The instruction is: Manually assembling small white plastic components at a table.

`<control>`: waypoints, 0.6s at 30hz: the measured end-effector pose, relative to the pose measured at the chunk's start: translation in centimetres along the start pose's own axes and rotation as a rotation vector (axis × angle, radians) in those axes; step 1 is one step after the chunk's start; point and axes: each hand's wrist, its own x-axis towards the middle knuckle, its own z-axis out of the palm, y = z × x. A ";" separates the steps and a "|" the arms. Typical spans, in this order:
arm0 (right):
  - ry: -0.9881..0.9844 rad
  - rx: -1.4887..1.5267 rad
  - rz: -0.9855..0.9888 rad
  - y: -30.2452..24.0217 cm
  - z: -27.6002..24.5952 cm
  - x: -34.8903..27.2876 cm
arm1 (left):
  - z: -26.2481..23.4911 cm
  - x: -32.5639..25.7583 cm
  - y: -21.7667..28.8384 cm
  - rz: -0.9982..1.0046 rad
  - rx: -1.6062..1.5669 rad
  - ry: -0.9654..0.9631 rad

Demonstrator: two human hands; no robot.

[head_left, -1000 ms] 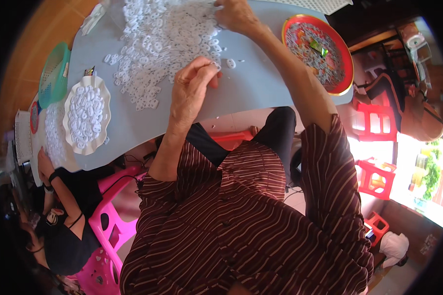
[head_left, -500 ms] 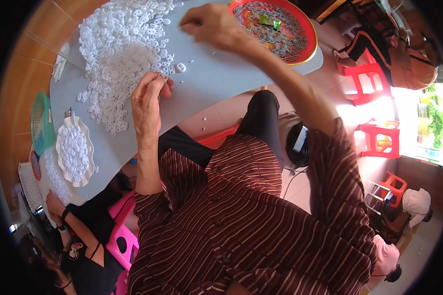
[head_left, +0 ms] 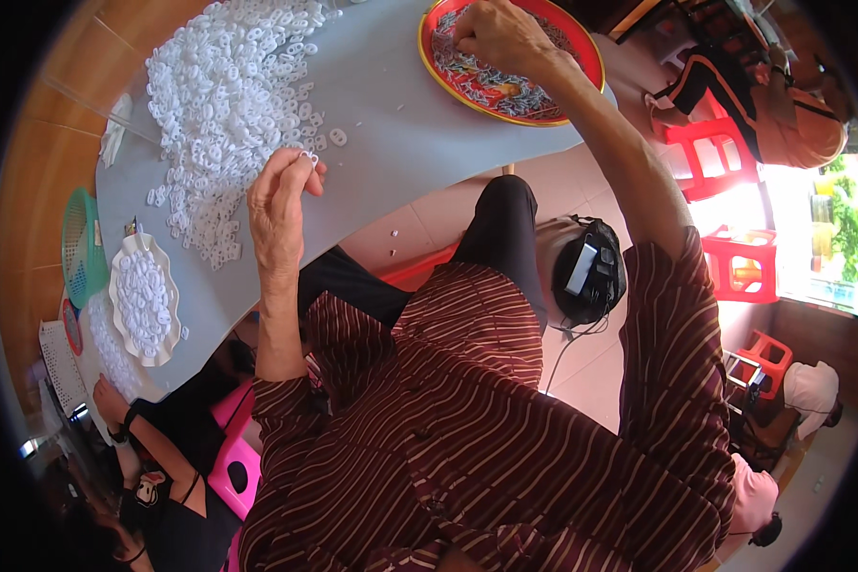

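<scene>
The right hand [head_left: 505, 38] is now reaching into the red tray [head_left: 582, 52], fingers curled among its pieces, having left the bench [head_left: 400, 124], while the left hand [head_left: 281, 200] is pinching a white ring [head_left: 308, 155] beside the white heap [head_left: 224, 105].

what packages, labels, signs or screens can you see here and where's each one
No clear packages, signs or lit screens.
Tag: small pale slip with a red patch on the green basket, far left; too small to make out further.
Black device: rounded, with a pale rectangular panel, on the floor beside the person's knee; cannot tell if it is a screen.
</scene>
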 end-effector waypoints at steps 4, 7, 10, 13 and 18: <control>-0.036 -0.144 0.034 0.3 1.4 0.8 | -0.1 0.0 -0.1 -0.028 0.007 0.006; -0.072 -0.102 0.030 1.0 1.2 1.1 | 0.0 0.0 0.0 -0.015 0.027 0.000; -0.126 -0.027 0.004 1.0 0.8 1.1 | 0.0 0.1 0.0 -0.002 0.028 0.007; -0.124 -0.018 0.010 0.8 0.6 1.2 | -0.2 0.0 -0.1 -0.007 0.060 -0.002; -0.087 -0.073 0.024 0.7 0.9 1.3 | -0.2 0.1 -0.2 0.007 0.044 -0.012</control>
